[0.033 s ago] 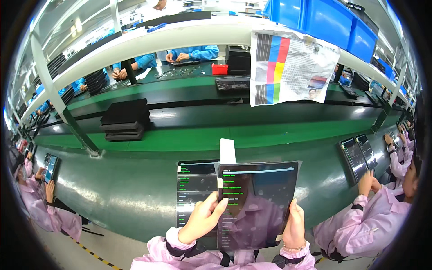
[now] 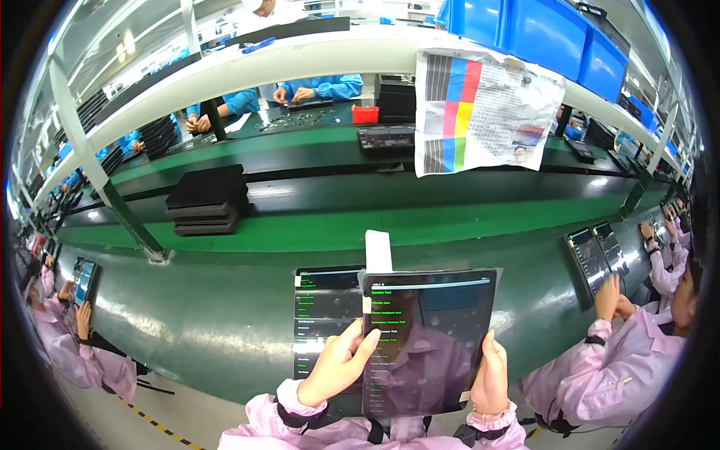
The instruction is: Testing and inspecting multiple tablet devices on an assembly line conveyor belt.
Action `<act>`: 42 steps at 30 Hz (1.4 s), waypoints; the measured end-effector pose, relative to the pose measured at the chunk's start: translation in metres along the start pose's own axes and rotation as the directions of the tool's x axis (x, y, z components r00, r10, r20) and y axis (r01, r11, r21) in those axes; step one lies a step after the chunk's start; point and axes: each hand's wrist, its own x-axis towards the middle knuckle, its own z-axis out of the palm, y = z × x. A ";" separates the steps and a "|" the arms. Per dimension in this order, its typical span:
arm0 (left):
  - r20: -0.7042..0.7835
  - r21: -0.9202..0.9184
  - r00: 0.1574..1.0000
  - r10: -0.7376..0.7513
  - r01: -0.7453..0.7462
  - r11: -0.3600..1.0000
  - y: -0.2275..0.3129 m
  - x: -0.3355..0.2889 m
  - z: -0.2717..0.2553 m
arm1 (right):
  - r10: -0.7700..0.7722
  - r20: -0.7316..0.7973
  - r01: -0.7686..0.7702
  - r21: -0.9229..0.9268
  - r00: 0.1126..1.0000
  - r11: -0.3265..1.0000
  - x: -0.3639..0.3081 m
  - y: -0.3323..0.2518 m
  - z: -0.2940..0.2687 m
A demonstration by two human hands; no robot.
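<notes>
A dark tablet (image 2: 427, 352) with a list of green and white lines on its lit screen is held up in front of me, tilted toward me. My left hand (image 2: 341, 364) grips its left edge, the thumb lying over the screen. Along the right edge, my right hand (image 2: 491, 375) has its fingers behind and its thumb at the side. A second tablet (image 2: 319, 281), also lit with a list, lies on the bench behind and to the left, partly covered by the held one. A white paper strip (image 2: 378, 251) sticks up just beyond the held tablet's top edge.
The green bench (image 2: 202, 307) stretches to both sides. Black foam trays (image 2: 206, 199) are stacked at left. A printed colour-chart sheet (image 2: 487, 112) hangs from the white shelf rail (image 2: 300, 56), below blue bins (image 2: 540, 34). Co-workers in pink sit on both sides; the right one has tablets (image 2: 589, 255).
The co-worker's hand at right has moved slightly up and left toward their tablets. My hands and the held tablet have stayed in place.
</notes>
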 end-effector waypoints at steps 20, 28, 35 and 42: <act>0.249 0.825 0.957 0.147 -0.290 0.486 -0.036 -0.005 0.054 | 0.168 0.015 -0.166 -0.103 0.986 0.981 0.067 0.015 -0.089; 0.006 0.651 0.962 0.271 -0.210 0.730 -0.029 0.003 0.043 | -0.199 -0.004 0.184 -0.372 0.980 0.910 0.087 0.029 -0.059; -0.030 0.647 0.977 0.210 -0.142 0.749 -0.028 0.008 0.049 | -0.258 0.407 0.482 -0.722 0.876 0.497 0.032 0.030 -0.028; -0.147 0.206 0.973 0.177 -0.145 0.968 -0.016 -0.005 0.062 | -0.046 0.397 0.313 -0.640 0.917 0.702 0.001 0.053 -0.016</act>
